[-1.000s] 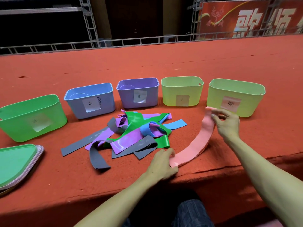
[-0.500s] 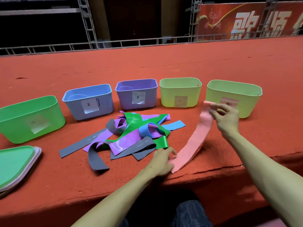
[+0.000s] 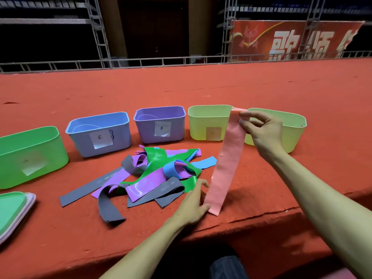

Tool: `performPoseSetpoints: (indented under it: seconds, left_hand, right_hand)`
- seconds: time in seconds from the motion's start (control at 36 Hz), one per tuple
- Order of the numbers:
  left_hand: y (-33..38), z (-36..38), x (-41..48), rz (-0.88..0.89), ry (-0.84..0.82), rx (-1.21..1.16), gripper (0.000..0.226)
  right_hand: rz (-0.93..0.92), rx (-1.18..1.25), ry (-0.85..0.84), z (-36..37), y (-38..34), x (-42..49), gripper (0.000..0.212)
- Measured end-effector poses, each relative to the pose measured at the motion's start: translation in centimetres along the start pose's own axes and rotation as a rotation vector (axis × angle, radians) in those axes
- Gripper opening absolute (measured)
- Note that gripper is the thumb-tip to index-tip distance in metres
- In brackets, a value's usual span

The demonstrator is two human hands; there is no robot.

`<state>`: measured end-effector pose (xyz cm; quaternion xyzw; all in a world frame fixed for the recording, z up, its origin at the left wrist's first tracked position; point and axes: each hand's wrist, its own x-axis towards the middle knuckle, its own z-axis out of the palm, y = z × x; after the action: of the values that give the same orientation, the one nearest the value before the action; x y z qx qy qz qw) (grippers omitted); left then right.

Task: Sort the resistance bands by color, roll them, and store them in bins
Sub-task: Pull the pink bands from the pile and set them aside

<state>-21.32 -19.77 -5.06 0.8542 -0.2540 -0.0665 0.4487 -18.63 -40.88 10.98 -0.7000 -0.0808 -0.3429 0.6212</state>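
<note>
You are near the start, I think. The fingers of your right hand pinch the upper end of one pink band at centre right, and your left hand grips its lower end near the counter edge. The band is not rolled yet. The tangled pile at centre is unsorted, and I cannot count its bands. Five bins stand behind, and no roll is visible inside them.
</note>
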Motion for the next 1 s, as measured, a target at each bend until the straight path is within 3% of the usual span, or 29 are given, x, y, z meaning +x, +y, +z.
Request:
performPoseSetpoints:
  seconds: [0.14, 0.25, 0.39, 0.56, 0.64, 0.72, 0.83, 1.0]
  left_hand:
    - [-0.2, 0.1, 0.2, 0.014, 0.049, -0.143, 0.057]
    - [0.4, -0.2, 1.1, 0.05, -0.015, -0.134, 0.033]
    - [3.7, -2.4, 3.0, 0.105, 0.058, -0.253, 0.064]
    - [11.8, -7.3, 4.5, 0.414, 0.243, -0.55, 0.078]
    - [13.2, -7.9, 4.6, 0.575, 0.333, -0.389, 0.093]
    - [12.9, -7.7, 4.9, 0.626, 0.415, -0.177, 0.089]
    - [12.6, -7.5, 4.7, 0.555, 0.28, -0.167, 0.07]
    - [11.0, -6.1, 3.7, 0.497, 0.085, -0.142, 0.079]
  right_hand:
    - [-0.165, -0.077, -0.059, 0.7, -2.5, 0.5, 0.022]
    - [-0.238, -0.039, -0.108, 1.6, -4.8, 0.6, 0.024]
    - [-0.31, -0.012, -0.178, 2.6, -6.6, 0.6, 0.027]
    - [-0.352, -0.049, -0.201, 2.8, -7.2, 0.8, 0.022]
    - [-0.358, -0.051, -0.165, 2.6, -7.3, 1.1, 0.024]
    - [-0.346, -0.053, -0.157, 2.4, -7.3, 1.2, 0.022]
    - [-0.344, -0.067, -0.152, 2.3, -7.2, 1.1, 0.021]
    - [-0.346, -0.032, -0.117, 2.3, -8.1, 1.6, 0.021]
